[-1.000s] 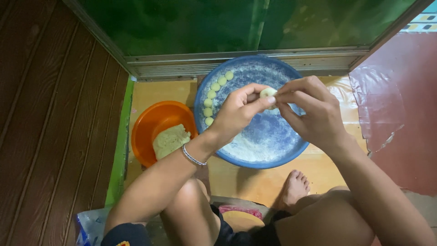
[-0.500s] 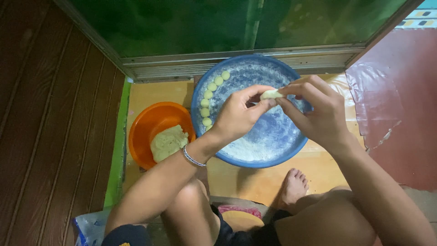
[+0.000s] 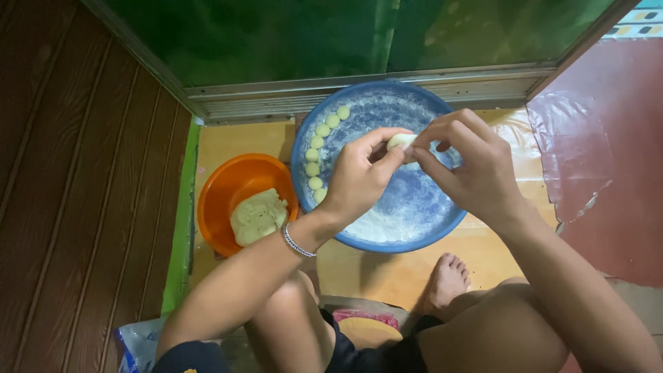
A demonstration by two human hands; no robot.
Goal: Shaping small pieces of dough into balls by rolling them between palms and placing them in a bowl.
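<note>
My left hand [image 3: 359, 176] and my right hand [image 3: 469, 166] meet above a wide blue floured tray [image 3: 414, 238] and pinch one small pale piece of dough [image 3: 399, 141] between their fingertips. A curved row of several small dough balls [image 3: 319, 153] lies along the tray's left rim. To the left stands an orange bowl [image 3: 221, 190] with a lump of pale dough [image 3: 257, 215] in it. A thin silver bracelet [image 3: 298, 243] circles my left wrist.
Brown wooden panelling [image 3: 76, 193] rises on the left and a green glass door with a metal sill [image 3: 359, 90] closes the far side. A reddish plastic sheet [image 3: 608, 159] lies on the right. My bare foot [image 3: 447, 282] and knees rest on the orange floor below the tray.
Both hands have stayed together over the tray, working the dough piece between the fingertips; it now looks a little more rounded. The bowl and tray have not moved.
</note>
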